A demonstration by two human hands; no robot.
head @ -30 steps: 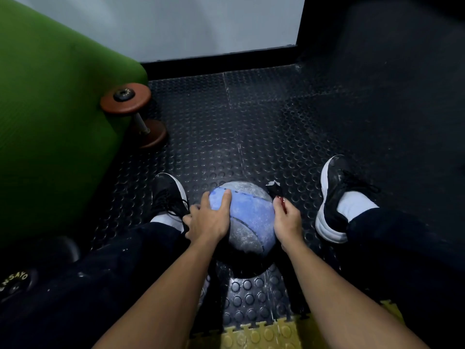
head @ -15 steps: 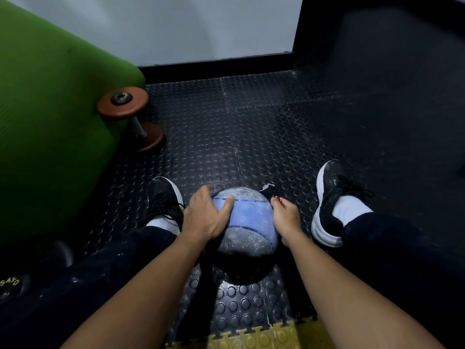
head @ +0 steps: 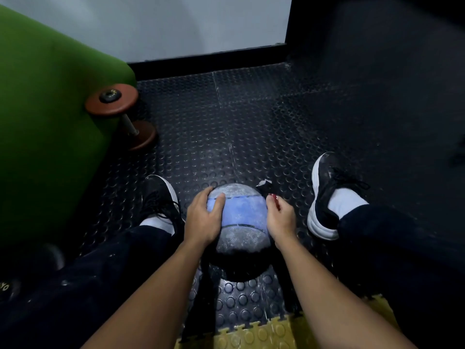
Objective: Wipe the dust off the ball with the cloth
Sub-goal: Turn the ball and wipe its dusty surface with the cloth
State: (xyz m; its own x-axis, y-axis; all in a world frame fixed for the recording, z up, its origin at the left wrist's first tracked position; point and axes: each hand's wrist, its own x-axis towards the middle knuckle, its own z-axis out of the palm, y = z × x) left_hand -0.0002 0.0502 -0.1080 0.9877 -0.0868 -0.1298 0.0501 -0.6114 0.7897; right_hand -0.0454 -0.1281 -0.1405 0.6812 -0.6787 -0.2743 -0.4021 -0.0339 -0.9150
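In the head view I look down between the two legs of the person, who sits on a black studded rubber floor (head: pixel 226 127). The ball (head: pixel 239 217) stands on this floor between the feet; it has a blue band across the middle and grey, dusty parts above and below it. The left hand (head: pixel 203 217) lies flat on the left side of the ball with the fingers spread wide, the thumb on the blue band, so it holds the ball steady and grips nothing else. The right hand (head: pixel 279 217) is pressed to the right side of the ball with the fingers curled, and a dark cloth (head: pixel 263 188) with a pale corner comes out just past its fingertips, against the upper right of the ball; I see only a small part of the cloth, but the hand seems closed on it. A black shoe with white sole (head: pixel 324 197) is near the ball on the right, and a second black shoe (head: pixel 158 195) is just beside the left hand. Farther to the left a brown dumbbell (head: pixel 120 114) leans on a big green mat (head: pixel 50 127). At the bottom edge of the view lie yellow puzzle tiles (head: pixel 251 336), which meet the black floor.
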